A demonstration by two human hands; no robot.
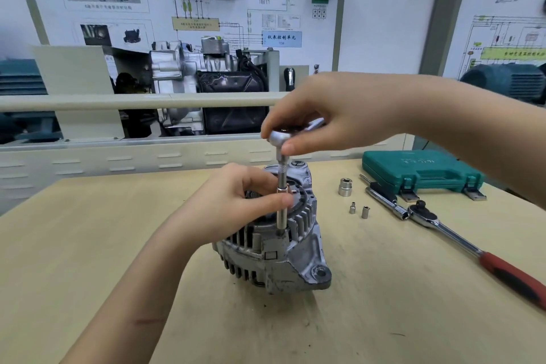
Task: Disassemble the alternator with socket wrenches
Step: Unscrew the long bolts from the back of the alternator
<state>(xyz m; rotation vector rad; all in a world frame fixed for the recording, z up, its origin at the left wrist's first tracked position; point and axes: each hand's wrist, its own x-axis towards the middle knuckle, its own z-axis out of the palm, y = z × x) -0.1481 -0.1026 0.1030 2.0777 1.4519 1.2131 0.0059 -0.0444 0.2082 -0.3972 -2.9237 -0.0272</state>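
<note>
The right hand [334,115] gripped the small chrome ratchet wrench's [291,131] head while the left hand [236,204] pinched its extension, seemingly steadying it on the grey finned aluminium alternator's [274,245] housing bolt.

The scene is seen through a single wide-angle camera worn on the head, aimed forward and somewhat down. The desk [88,245] is viewed from close above its near edge, with the two forearms entering from the bottom left and the right side. The alternator [274,248] is held near the middle of the frame, within arm's reach. Straight lines are bent toward the edges by the lens. The wall of training boards [206,9] behind the desk is taken in across the upper half.
</note>
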